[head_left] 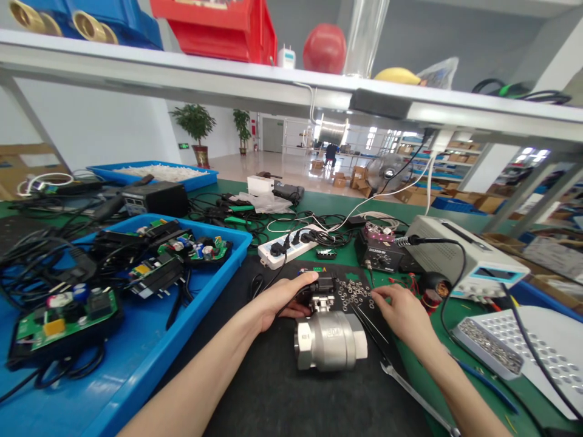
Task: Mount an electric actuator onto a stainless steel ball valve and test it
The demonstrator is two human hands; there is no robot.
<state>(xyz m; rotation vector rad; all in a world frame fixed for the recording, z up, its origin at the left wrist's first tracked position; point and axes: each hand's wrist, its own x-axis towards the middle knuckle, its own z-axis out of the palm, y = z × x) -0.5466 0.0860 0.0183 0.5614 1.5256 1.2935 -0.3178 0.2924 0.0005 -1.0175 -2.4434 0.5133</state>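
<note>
A steel ball valve [330, 340] marked 304 lies on a black mat [291, 388] in front of me. My left hand [285, 297] reaches past its left side, fingers curled on a small black part [324, 284] above the valve's stem. My right hand [401, 311] is to the valve's right, its fingertips pinched over a scatter of small metal washers [353, 294]; whether one is gripped I cannot make out. Black tweezers [371, 325] lie beside that hand.
A blue tray [214, 285] of circuit boards and cables fills the left. A white power strip [291, 246], a soldering station [385, 255] and a bench supply [469, 258] stand behind. A perforated white tray [537, 346] lies at right. A shelf [273, 79] runs overhead.
</note>
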